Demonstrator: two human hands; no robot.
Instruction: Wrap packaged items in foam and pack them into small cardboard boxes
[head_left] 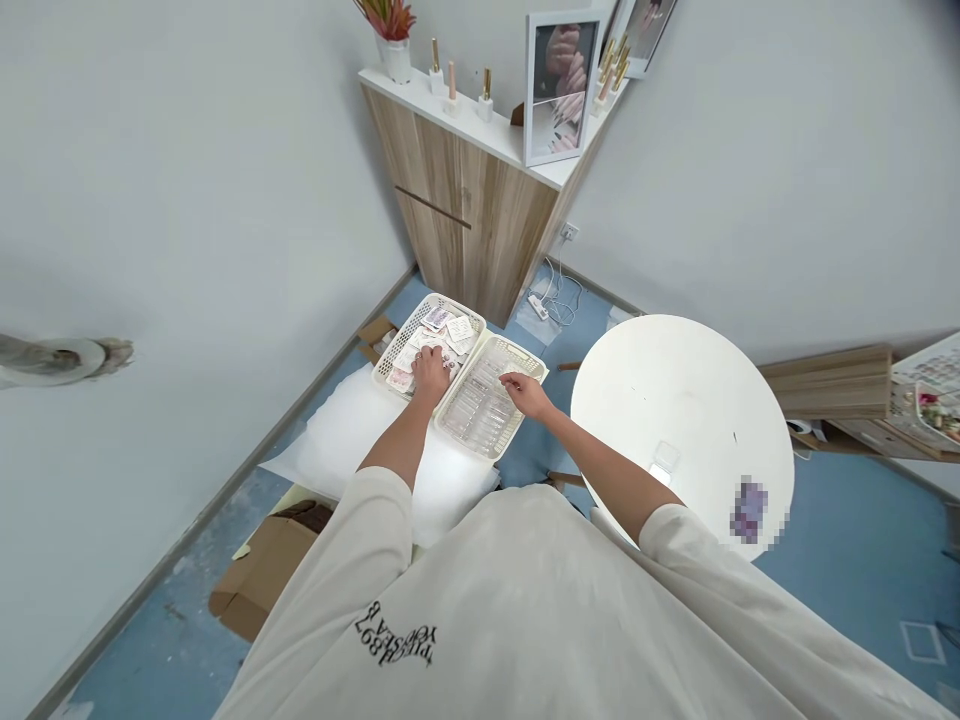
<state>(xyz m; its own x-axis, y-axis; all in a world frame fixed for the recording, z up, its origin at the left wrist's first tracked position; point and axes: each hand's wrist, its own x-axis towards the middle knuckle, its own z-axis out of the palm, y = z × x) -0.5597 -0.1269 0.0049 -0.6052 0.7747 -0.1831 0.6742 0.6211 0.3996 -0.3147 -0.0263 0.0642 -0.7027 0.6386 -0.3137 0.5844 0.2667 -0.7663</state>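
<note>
My left hand (431, 372) reaches down into a cream perforated basket (389, 372), its fingers bent and closed among small flat printed packets (459, 329). What lies under its fingertips is hidden. A second cream basket (536, 366) stands directly to the right and holds rows of clear plastic boxes (476, 410). Over the right side of that basket hovers my right hand (527, 394), with thumb and fingers pinched together. Anything held in that pinch is too small to make out.
White padded sheeting (341, 428) lies under and before the baskets. A round white table (675, 370) stands at right, with a small clear case (664, 462). Behind rises a wooden cabinet (472, 200); a power strip (537, 306) and an open cardboard box (266, 570) are on the floor.
</note>
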